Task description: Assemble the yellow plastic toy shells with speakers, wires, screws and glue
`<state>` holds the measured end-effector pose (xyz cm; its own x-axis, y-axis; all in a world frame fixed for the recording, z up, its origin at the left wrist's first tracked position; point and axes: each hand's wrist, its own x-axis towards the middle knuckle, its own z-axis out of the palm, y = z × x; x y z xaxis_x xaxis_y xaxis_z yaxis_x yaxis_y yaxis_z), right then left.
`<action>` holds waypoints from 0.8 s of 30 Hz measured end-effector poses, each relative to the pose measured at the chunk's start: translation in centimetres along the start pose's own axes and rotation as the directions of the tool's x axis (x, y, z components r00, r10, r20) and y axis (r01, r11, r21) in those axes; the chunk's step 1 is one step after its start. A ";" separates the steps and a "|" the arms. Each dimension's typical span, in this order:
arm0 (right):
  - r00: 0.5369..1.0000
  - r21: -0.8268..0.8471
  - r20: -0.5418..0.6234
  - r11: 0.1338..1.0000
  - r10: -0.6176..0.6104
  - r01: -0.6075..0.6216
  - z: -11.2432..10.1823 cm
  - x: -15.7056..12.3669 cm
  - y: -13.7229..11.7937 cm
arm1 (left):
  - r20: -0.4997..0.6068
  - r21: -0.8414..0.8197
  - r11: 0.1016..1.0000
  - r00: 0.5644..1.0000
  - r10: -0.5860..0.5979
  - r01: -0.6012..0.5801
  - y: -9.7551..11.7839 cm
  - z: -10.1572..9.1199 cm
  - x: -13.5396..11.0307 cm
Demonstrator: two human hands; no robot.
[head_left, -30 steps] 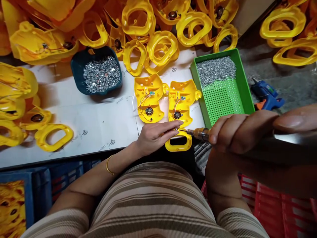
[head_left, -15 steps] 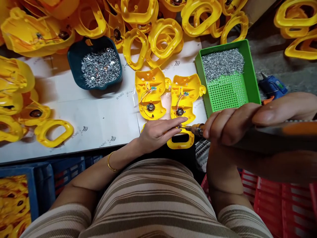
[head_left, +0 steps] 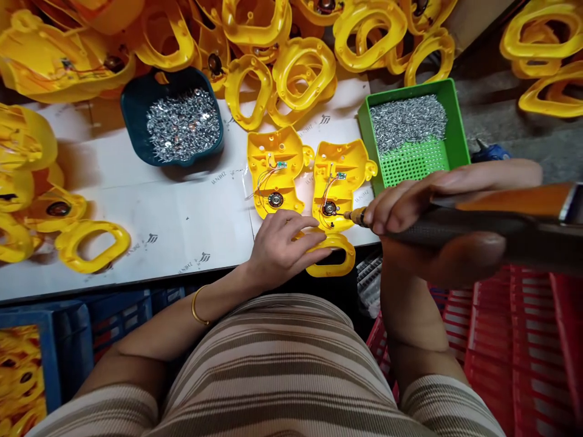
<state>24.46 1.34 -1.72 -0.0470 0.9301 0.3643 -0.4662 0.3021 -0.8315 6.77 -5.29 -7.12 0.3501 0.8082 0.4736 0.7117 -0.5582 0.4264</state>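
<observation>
Two yellow plastic shells lie side by side on the white table, insides up, each with a small speaker and thin wires. My left hand [head_left: 280, 246] rests with curled fingers on the bottom handle of the right shell [head_left: 339, 182] and holds it down. My right hand [head_left: 432, 209] is wrapped round an electric screwdriver [head_left: 501, 221], whose tip touches the right shell beside its speaker. The left shell [head_left: 273, 167] lies untouched.
A dark blue bowl [head_left: 136, 100] and a green tray [head_left: 458, 121] hold small metal screws. Yellow shells and handle rings are heaped along the table's back and left. Blue crate at lower left, red crate [head_left: 523, 352] at lower right, blue glue gun [head_left: 492, 152] behind my hand.
The screwdriver tip has moved up from the shell's handle to a spot beside the speaker. My left fingers have curled down onto the handle.
</observation>
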 end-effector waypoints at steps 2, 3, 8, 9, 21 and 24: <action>0.996 -0.104 0.001 0.991 -0.090 0.089 0.4 0.1 0.7 | 0.043 0.035 0.999 0.999 -0.009 0.008 0.3 0.2 -0.1; 0.996 -0.124 0.031 0.988 -0.087 0.090 0.5 0.2 1.0 | 0.060 0.042 0.999 0.998 -0.012 0.009 0.4 0.2 -0.2; 0.988 -0.141 0.150 0.989 -0.026 0.047 0.2 0.7 2.2 | 0.116 0.070 0.997 0.993 -0.036 0.028 0.5 0.5 -0.3; 0.988 -0.146 0.154 0.988 -0.017 0.040 0.2 0.8 2.3 | 0.126 0.072 0.997 0.991 -0.041 0.032 0.5 0.5 -0.3; 0.989 -0.200 0.150 0.979 -0.007 0.037 1.1 1.0 2.8 | 0.163 0.098 0.995 0.986 -0.025 0.009 0.6 0.9 -0.1; 0.987 -0.192 0.159 0.980 -0.029 0.060 1.2 1.1 2.8 | 0.187 0.123 0.992 0.982 0.001 -0.025 0.8 1.1 0.2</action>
<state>22.09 2.94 -3.13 -0.1735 0.8758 0.4504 -0.2898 0.3917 -0.8732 8.06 -5.33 -7.49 0.4591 0.8282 0.3214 0.7725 -0.5508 0.3160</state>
